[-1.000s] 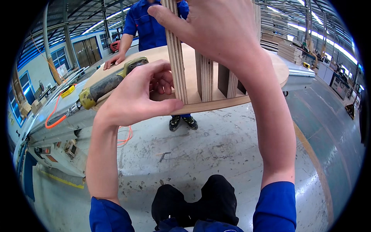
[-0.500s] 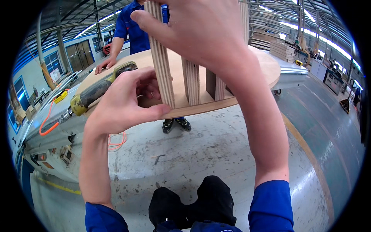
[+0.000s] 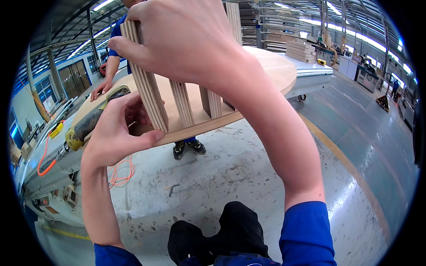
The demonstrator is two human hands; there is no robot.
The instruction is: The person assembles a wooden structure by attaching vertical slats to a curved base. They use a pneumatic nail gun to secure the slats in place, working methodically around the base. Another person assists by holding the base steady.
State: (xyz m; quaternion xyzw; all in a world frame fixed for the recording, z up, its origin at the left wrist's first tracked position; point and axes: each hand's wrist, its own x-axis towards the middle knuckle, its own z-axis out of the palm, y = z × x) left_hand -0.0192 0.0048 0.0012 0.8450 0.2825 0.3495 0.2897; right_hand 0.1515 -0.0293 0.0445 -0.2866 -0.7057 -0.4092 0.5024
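A pale plywood strip [image 3: 150,97] with layered edges stands on end, leaning slightly, at the near rim of a rounded wooden board [image 3: 277,70]. My right hand [image 3: 179,42] is closed over its upper part, thumb on the left side; that hand hides its far fingers. Low down, my left hand [image 3: 116,128] grips the strip's foot, its thumb tip at the board's edge and its other fingers curled behind. Two more upright plywood pieces, a near one [image 3: 183,106] and a darker-faced one [image 3: 212,103], stand to the right under my right forearm. Another plywood upright [image 3: 234,22] rises behind my right wrist.
A yellow-and-black power tool [image 3: 84,127] lies left of my left hand, with an orange hose [image 3: 43,153] by it. Across the board, a co-worker's hand [image 3: 101,88] rests on the wood. Stacked boards [image 3: 301,51] lie at the back right. An orange cable coils on the floor.
The head view has shifted, so the board, strip and both hands appear farther left. Both hands keep their grip on the plywood strip, with no clear movement against the board.
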